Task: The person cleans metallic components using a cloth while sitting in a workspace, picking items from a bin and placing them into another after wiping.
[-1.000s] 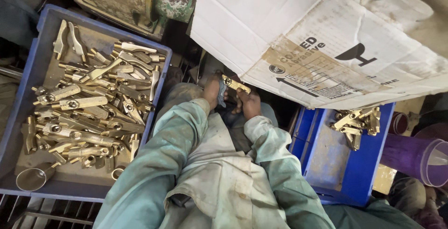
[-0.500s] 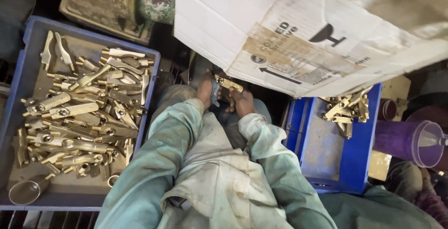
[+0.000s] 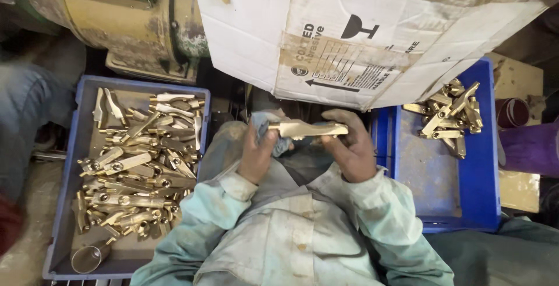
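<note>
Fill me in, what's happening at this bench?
A person holds one brass part level between both hands: the left hand grips one end along with a bit of cloth, the right hand holds the other end. A blue tray on the left is heaped with similar brass parts. A second blue tray on the right has only a small pile in its far corner. A cardboard box hangs over the work area.

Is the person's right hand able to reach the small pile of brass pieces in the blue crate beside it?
Probably yes: the right hand is beside the blue crate, open-topped, but it's holding a brass piece.
</note>
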